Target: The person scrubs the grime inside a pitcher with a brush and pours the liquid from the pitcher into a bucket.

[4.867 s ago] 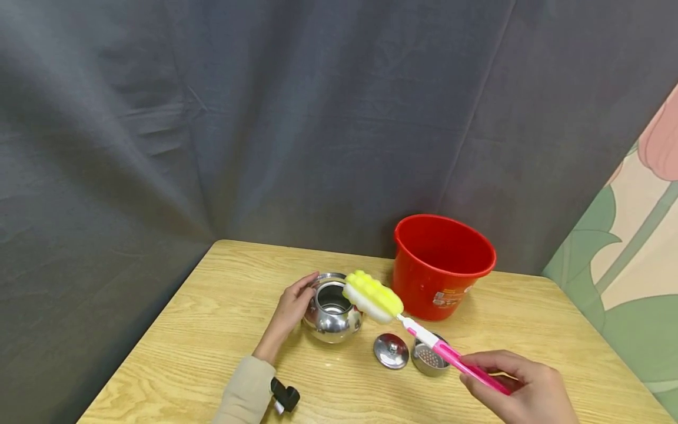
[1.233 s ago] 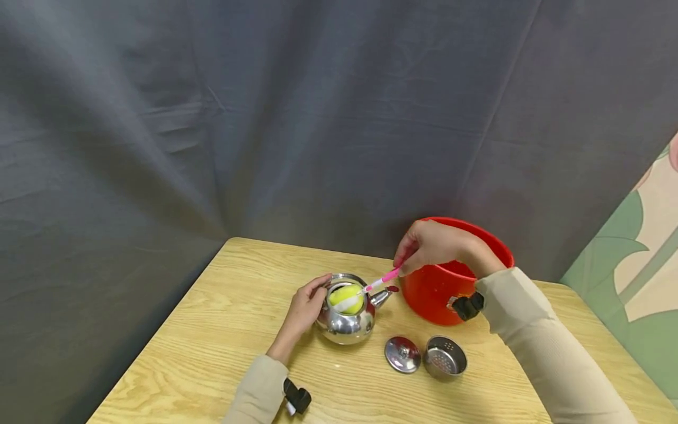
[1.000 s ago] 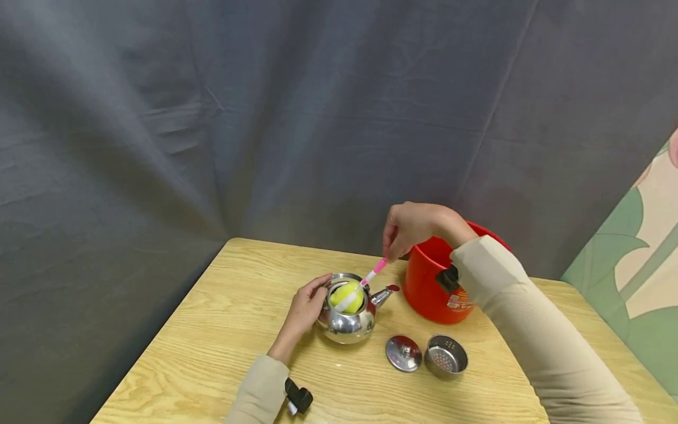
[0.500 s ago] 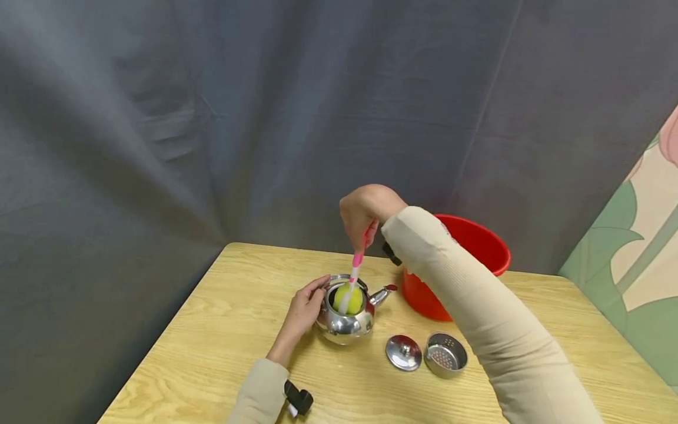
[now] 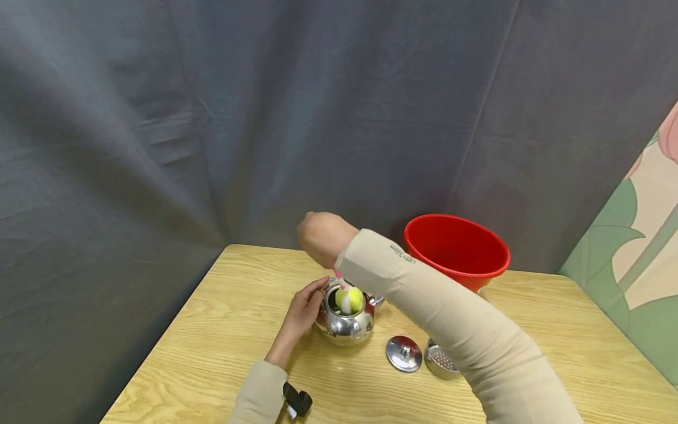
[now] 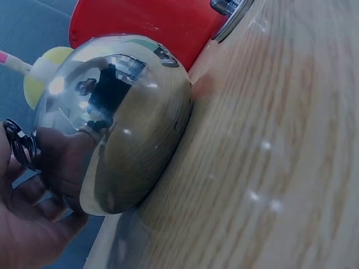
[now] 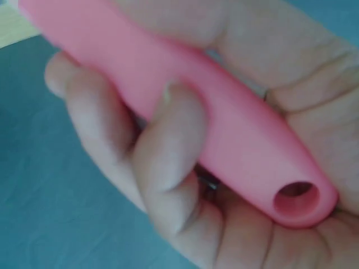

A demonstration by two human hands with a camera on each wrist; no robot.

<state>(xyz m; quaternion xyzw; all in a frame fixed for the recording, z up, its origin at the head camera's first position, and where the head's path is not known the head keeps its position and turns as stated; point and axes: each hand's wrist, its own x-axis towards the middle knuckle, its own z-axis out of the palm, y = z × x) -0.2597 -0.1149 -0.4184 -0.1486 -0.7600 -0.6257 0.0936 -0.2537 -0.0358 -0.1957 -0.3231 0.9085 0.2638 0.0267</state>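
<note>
A shiny steel teapot (image 5: 344, 327) stands on the wooden table, its mouth facing up. My left hand (image 5: 303, 309) grips it at its left side, fingers curled by the handle mount; the left wrist view shows the hand (image 6: 33, 218) against the round teapot body (image 6: 123, 123). My right hand (image 5: 325, 238) is above the teapot, gripping a sponge brush by its pink handle (image 7: 168, 84), fingers curled round it in the right wrist view. The brush's yellow and white sponge head (image 5: 349, 300) sits partly inside the mouth. My right sleeve hides part of the spout.
A red bucket (image 5: 450, 247) stands behind and to the right. A steel lid (image 5: 404, 353) lies right of the teapot, with a perforated steel strainer cup (image 5: 442, 362) beside it, partly behind my right forearm. A grey curtain (image 5: 328, 118) hangs behind the table.
The sponge brush has gone from beside the teapot into its mouth. My right hand has swung leftward over the teapot, tilting the handle left. My left hand stays on the teapot.
</note>
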